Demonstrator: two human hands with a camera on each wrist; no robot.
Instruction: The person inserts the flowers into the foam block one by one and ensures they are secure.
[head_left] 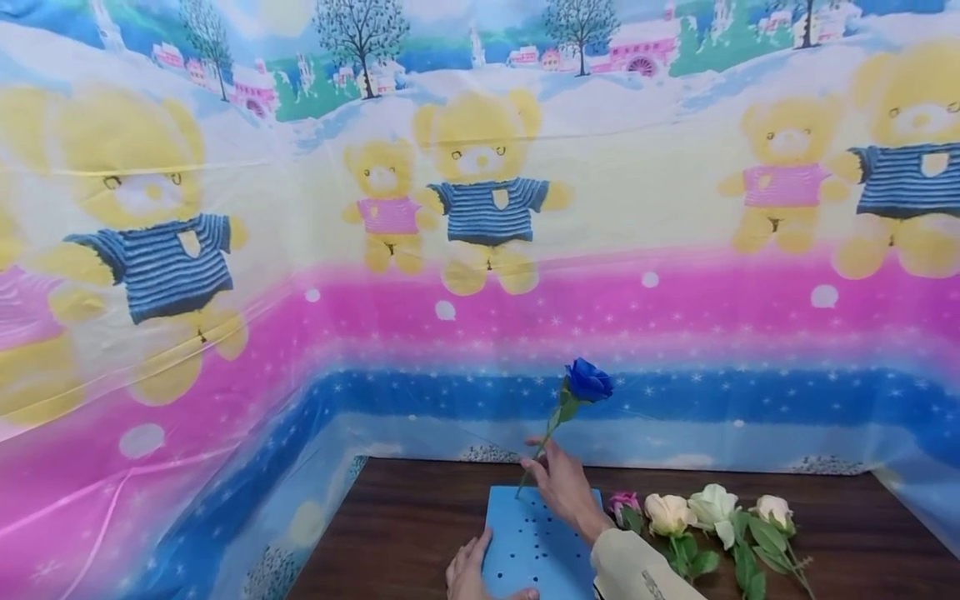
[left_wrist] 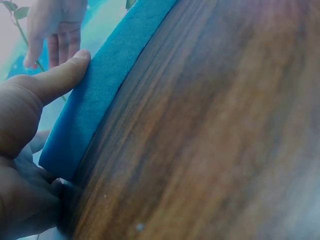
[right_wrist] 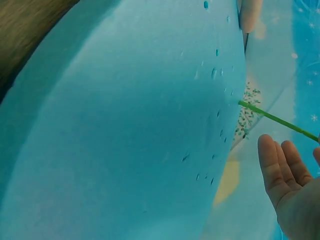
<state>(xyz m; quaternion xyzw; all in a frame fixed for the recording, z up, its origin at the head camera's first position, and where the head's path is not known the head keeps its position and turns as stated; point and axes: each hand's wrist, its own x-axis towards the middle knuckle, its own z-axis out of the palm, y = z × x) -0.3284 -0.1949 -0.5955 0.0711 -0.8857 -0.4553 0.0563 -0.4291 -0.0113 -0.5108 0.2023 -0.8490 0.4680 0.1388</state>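
The right hand (head_left: 564, 487) pinches the blue rose (head_left: 588, 381), stem tip at the foam block (head_left: 525, 550) steadied by the left hand (head_left: 468, 573); four flowers (head_left: 701, 510) beside wait unplanted.

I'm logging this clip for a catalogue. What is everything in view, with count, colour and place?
blue rose: one, blue head on a green stem, its stem end at the foam block's far edge, by the right hand
foam block: one, light blue, dotted with holes, flat on the table
loose roses: four, one pink and three cream-white, lying right of the block
table: one, dark wood
backdrop sheet: one, teddy-bear print, behind the table
right hand: at the rose's stem
left hand: against the block's near left edge
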